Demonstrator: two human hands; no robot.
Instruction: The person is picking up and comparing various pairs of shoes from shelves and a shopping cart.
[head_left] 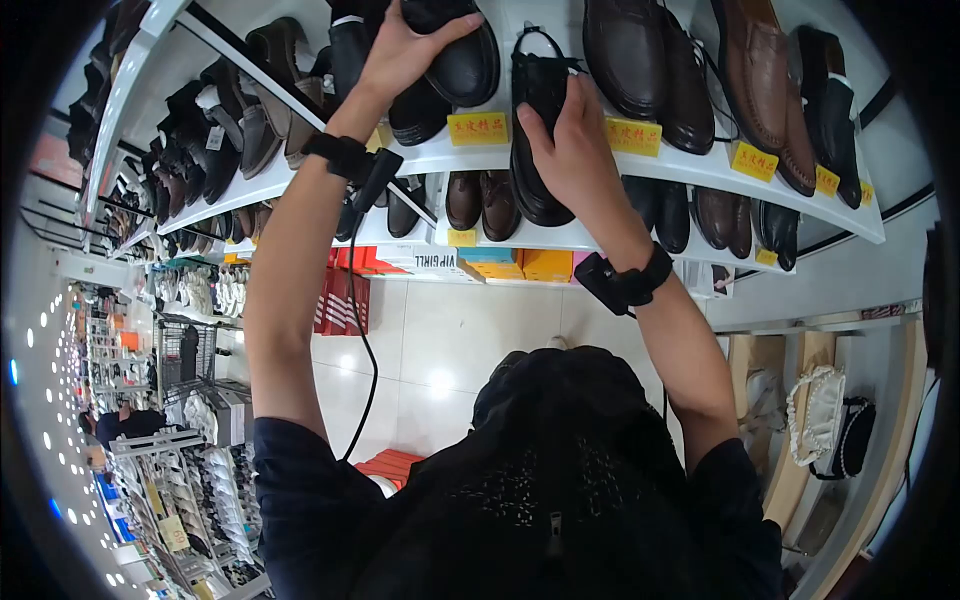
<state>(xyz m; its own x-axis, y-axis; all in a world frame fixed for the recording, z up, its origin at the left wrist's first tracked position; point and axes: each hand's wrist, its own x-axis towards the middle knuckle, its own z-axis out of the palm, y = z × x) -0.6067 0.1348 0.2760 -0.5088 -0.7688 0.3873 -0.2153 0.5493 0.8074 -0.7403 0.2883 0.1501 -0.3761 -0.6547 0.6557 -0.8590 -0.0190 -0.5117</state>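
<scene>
At the top of the head view, my left hand (405,50) is closed around a black leather shoe (468,65), thumb laid across it; its other fingers are partly cut off by the frame edge. My right hand (582,145) grips a second black shoe (535,190) from its right side. That shoe hangs over the front edge of the white shelf (420,158), toe toward me, with a black loop (540,40) rising at its far end. Under the left-hand shoe sits another black shoe (420,112). A yellow price card (478,129) stands between the two hands.
Dark brown shoes (625,55) and tan loafers (752,80) line the shelf to the right. A lower shelf holds more shoes (482,205), with shoe boxes (495,262) beneath. Wrist straps carry devices, and a cable (365,340) hangs from the left one. A bag display (820,420) stands right.
</scene>
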